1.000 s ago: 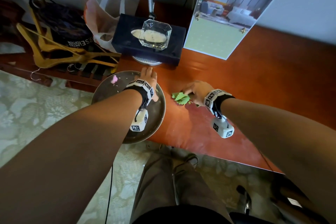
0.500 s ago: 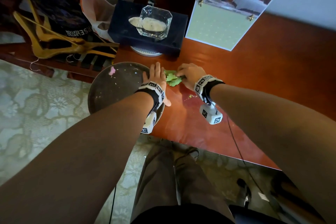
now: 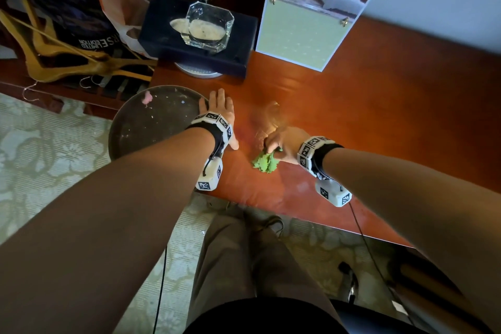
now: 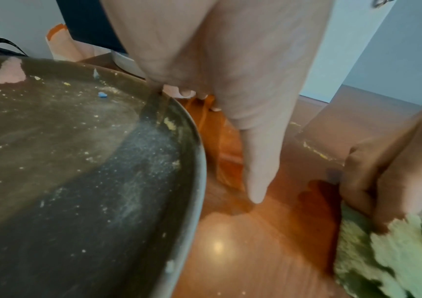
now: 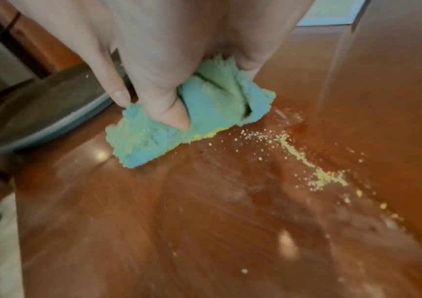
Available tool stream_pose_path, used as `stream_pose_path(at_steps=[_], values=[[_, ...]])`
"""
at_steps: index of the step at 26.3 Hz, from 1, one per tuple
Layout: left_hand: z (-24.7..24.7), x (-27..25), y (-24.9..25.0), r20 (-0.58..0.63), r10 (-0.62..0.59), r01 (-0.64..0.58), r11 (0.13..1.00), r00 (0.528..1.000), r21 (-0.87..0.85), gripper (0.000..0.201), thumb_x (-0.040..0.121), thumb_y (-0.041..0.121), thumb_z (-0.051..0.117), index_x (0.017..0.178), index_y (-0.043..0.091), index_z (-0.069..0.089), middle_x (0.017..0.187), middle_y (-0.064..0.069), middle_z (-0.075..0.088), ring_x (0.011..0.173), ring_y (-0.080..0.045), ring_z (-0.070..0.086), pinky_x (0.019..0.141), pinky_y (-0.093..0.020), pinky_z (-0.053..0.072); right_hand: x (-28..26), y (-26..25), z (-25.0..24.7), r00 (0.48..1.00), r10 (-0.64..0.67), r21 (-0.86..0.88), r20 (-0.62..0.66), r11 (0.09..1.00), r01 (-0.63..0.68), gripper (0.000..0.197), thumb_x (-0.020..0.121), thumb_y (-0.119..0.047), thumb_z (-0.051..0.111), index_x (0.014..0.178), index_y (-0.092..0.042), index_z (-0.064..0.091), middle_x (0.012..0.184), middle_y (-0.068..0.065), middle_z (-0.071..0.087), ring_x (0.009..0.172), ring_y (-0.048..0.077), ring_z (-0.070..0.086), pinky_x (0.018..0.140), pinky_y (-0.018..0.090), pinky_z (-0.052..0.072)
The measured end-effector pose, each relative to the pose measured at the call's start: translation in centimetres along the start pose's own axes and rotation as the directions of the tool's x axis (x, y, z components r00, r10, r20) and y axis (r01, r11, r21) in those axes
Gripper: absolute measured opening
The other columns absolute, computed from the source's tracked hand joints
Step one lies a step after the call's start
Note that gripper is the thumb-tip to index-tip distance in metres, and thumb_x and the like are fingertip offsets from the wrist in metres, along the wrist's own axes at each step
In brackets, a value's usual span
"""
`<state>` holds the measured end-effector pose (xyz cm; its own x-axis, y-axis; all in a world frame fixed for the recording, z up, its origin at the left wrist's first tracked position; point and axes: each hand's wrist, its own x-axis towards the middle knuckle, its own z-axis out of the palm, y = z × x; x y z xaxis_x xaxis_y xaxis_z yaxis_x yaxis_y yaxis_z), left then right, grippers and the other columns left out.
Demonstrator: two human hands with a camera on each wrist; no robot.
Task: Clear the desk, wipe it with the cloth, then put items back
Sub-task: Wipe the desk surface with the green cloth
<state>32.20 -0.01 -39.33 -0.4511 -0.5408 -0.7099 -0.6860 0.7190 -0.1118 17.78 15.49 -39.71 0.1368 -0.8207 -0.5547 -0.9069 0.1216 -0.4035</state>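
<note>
While crumbs [image 5: 317, 177] are lying loose on the desk [image 3: 379, 106], the cloth [image 3: 265, 163] is being gripped bunched in the right hand [image 3: 284, 144] and pressed down, and the tray [image 3: 151, 122] is being steadied at the desk edge by the flat, unclenched left hand [image 3: 217, 106], seemingly to catch them.

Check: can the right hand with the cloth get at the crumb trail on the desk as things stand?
Probably yes. The right hand grips the green cloth flat on the desk, and the crumb trail lies on bare wood right beside it, nothing between. The left hand and metal tray sit on the other side.
</note>
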Motion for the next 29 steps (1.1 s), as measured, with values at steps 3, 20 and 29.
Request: stream_pose_path(at_steps=[3, 20, 29], values=[[-0.6, 0.0, 1.4, -0.065, 0.081, -0.081, 0.997, 0.995, 0.005, 0.134, 0.062, 0.061, 0.081, 0.156, 0.008, 0.002, 0.163, -0.016, -0.010, 0.151, -0.036, -0.005, 0.121, -0.055, 0.007, -0.8, 0.9, 0.3, 0.984, 0.169, 0.191, -0.063, 0.969, -0.154, 0.021, 0.092, -0.020, 0.062, 0.109, -0.025, 0.073, 0.123, -0.009, 0.068, 0.108, 0.011, 0.064, 0.099, 0.035, 0.051], [0.0, 0.9, 2.4, -0.021, 0.137, -0.137, 0.991, 0.990, 0.005, 0.147, 0.060, 0.056, 0.087, 0.153, 0.006, -0.015, 0.159, -0.019, -0.026, 0.149, -0.039, -0.015, 0.122, -0.051, 0.009, 4.7, 3.5, -4.0, 0.876, 0.280, 0.189, -0.392, 0.957, -0.221, 0.038, 0.087, -0.002, 0.053, 0.117, -0.018, 0.072, 0.132, -0.002, 0.061, 0.124, 0.026, 0.054, 0.103, 0.037, 0.045], [-0.8, -0.4, 3.0, -0.009, 0.100, -0.100, 0.995, 0.995, -0.001, 0.134, 0.067, 0.044, 0.087, 0.155, 0.009, -0.008, 0.162, -0.015, -0.019, 0.151, -0.035, -0.010, 0.118, -0.053, 0.019, -1.9, 2.7, 0.9, 0.975, 0.159, 0.113, -0.157, 0.983, -0.142, 0.037, 0.091, 0.001, 0.057, 0.120, -0.018, 0.070, 0.129, -0.005, 0.066, 0.122, 0.019, 0.058, 0.101, 0.028, 0.040]])
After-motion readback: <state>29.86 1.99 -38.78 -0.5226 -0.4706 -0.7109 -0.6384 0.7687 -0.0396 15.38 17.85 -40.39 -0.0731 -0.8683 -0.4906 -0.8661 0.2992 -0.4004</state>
